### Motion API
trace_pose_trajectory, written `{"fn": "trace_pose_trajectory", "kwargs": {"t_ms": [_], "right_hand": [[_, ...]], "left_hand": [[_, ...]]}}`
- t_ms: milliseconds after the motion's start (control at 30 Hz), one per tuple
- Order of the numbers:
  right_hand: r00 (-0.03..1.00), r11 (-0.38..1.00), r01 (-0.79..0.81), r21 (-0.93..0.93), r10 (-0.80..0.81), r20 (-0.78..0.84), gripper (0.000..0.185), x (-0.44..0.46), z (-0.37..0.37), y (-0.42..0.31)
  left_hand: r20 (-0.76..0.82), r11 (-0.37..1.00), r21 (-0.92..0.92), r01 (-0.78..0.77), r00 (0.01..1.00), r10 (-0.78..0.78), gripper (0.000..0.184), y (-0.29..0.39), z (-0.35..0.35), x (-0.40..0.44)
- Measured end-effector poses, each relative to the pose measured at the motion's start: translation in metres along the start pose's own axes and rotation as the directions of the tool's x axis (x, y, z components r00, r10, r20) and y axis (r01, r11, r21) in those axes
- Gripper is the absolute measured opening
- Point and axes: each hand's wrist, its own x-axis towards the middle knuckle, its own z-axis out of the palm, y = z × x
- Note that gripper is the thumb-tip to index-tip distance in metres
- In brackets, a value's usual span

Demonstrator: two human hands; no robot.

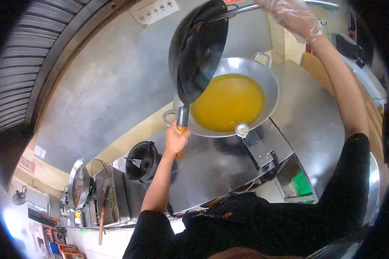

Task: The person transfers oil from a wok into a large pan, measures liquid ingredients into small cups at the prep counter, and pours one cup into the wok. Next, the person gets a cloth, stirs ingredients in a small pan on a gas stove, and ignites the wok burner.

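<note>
My left hand [176, 139] is closed around the wooden-ended handle of a black wok [203, 56], which is tilted steeply on its side. Below and partly behind it sits a wide silver wok [270, 88] with two loop handles, holding yellow, oil-like liquid [229, 101]. High at the upper right, my right hand [294, 19] wears a clear plastic glove. Its fingers grip a long metal-handled utensil [242, 9] that reaches into the black wok; the working end is hard to make out. A round dial thermometer [242, 129] rests at the silver wok's near rim.
A black burner [143, 163] stands on the steel counter [207, 168] to the left. Further left are a wire strainer [102, 211] with a wooden handle and another metal pan [78, 183]. A control box [259, 149] is near the counter edge. Something green [300, 183] lies underneath.
</note>
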Motion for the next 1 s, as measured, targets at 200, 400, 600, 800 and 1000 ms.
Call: {"fn": "trace_pose_trajectory", "kwargs": {"t_ms": [200,400,600,800,1000], "right_hand": [[0.973,0.93,0.219,0.294,-0.23,0.003,0.025,-0.039,0.046,-0.055],[0.95,0.896,-0.205,0.394,0.085,0.301,0.035,0.01,0.001,0.015],[0.887,0.889,0.456,0.048,-0.449,-0.11,0.03,-0.029,0.081,-0.053],[0.912,0.95,0.309,0.035,-0.307,0.273,0.03,-0.052,0.031,-0.05],[0.991,0.99,-0.135,0.038,0.136,-0.017,0.026,0.018,-0.037,-0.025]], "left_hand": [[-0.079,1.0,0.006,0.004,0.997,-0.004,0.02,0.017,0.006,0.02],[-0.108,1.0,-0.002,0.009,0.994,-0.009,0.022,0.01,0.001,0.015],[-0.132,0.993,-0.119,-0.001,0.991,-0.014,0.02,0.018,0.014,0.017],[-0.169,1.0,0.005,-0.004,0.986,0.005,0.02,0.003,0.0,0.023],[-0.128,0.993,-0.116,0.012,0.991,-0.027,0.018,0.024,0.007,0.007]]}}
